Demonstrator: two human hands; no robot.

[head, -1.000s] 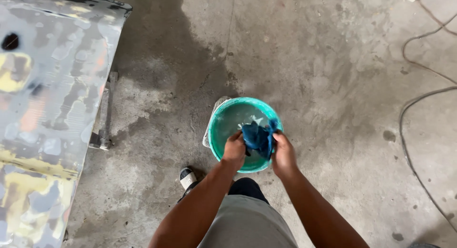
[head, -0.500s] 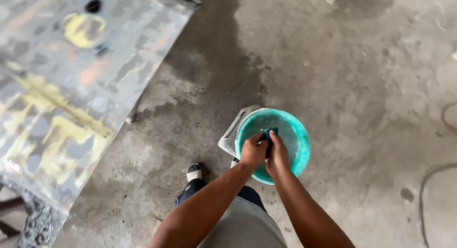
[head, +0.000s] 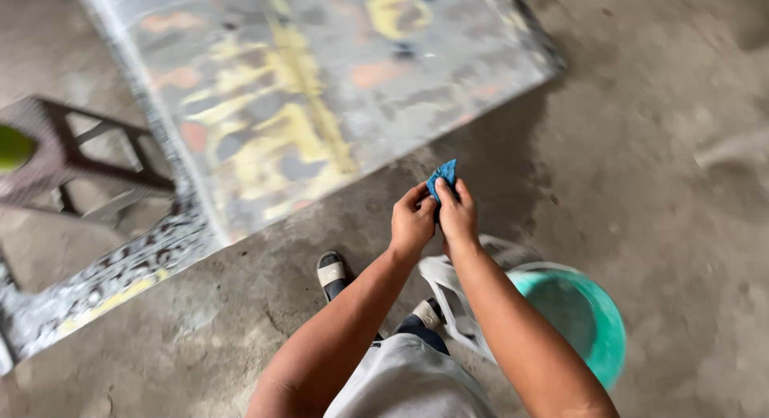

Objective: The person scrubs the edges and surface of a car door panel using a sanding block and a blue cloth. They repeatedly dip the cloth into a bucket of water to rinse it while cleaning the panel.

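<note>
Both hands meet in the middle of the view, raised above the grey concrete floor [head: 657, 145], and between them they grip a small blue cloth [head: 443, 177], bunched up and damp-looking. The left hand [head: 412, 224] closes around the lower left part of the cloth with its fingers curled inward, and the right hand [head: 458, 218] presses against it from the right, its fingers wrapped over the same wad. Only the top corner of the cloth pokes out above the fingertips; the rest is hidden inside the 2 closed hands. The hands touch each other along the knuckles. Below and to the right of them, well apart from the cloth, a round turquoise plastic bucket [head: 597, 326] stands on the floor, partly covered by the right forearm, with a pale plastic piece [head: 448, 294] leaning just beside its left rim. To the upper left lies a large flat metal panel [head: 304, 105], grey with yellow and orange patches of worn paint, resting on a dark metal stand [head: 76, 157]. A foot in a black-and-white sandal [head: 332, 272] shows on the floor beneath the left forearm.
</note>
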